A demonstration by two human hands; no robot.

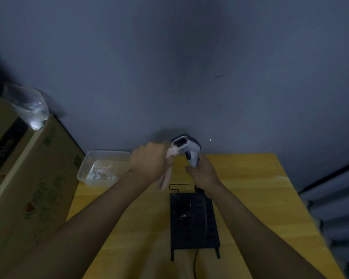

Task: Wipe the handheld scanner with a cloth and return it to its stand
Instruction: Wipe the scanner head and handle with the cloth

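Note:
My right hand (203, 171) grips the handle of a grey handheld scanner (187, 147), held upright above the far part of the yellow table (250, 198), its dark window facing left. My left hand (149, 165) is closed on a pale cloth (166, 177); the cloth's upper end presses against the scanner's head and its tail hangs below my fist. A flat black stand (193, 220) with a thin wire bracket at its far end lies on the table below the hands, partly hidden by my right forearm.
A clear plastic tub (104, 167) sits at the table's far left corner. A large cardboard box (28, 178) stands to the left, with a clear plastic bottle (28, 105) lying on top. A black cable (194, 264) runs from the stand toward me. A grey wall is behind.

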